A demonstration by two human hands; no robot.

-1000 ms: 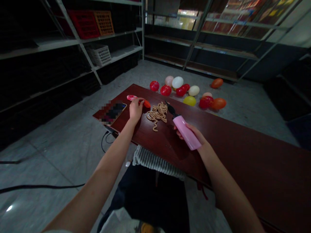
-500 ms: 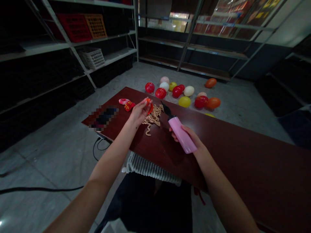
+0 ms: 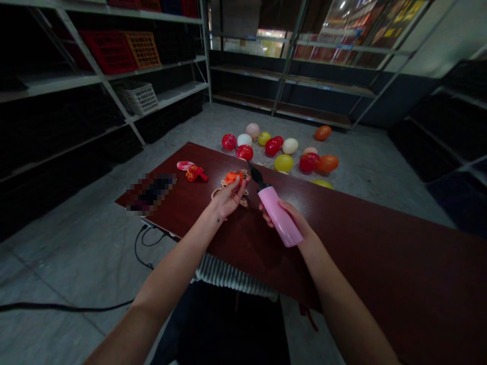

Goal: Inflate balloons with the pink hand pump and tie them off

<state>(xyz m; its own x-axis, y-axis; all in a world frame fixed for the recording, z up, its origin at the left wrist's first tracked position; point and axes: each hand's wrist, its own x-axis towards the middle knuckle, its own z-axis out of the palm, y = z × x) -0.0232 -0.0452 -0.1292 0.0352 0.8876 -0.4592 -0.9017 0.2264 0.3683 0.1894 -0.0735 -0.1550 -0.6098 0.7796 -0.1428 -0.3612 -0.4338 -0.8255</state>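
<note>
Left hand (image 3: 230, 200): fingers pinched on the limp orange balloon (image 3: 233, 177), now just beside the black nozzle (image 3: 256, 174) of the pink pump (image 3: 279, 215); can't tell if they touch. A second ago that balloon was at the bench (image 3: 342, 223) surface, left of the beige cord pile (image 3: 243, 202); now it's over the pile, hand covering most of it. Right hand (image 3: 296, 219): fingers wrapped round the pump barrel, same grip as before, nozzle pointing up and away.

With the left hand moved off, the limp red balloon (image 3: 195, 174) shows, next to the pink-and-white one (image 3: 185, 166). Blurred-out dark item (image 3: 152, 192) unchanged at bench's left end.

Floor behind bench: white inflated balloon (image 3: 244, 140) was right of the pale pink one (image 3: 252, 130), now slightly left of it, with a yellow one (image 3: 264, 138) more exposed.
</note>
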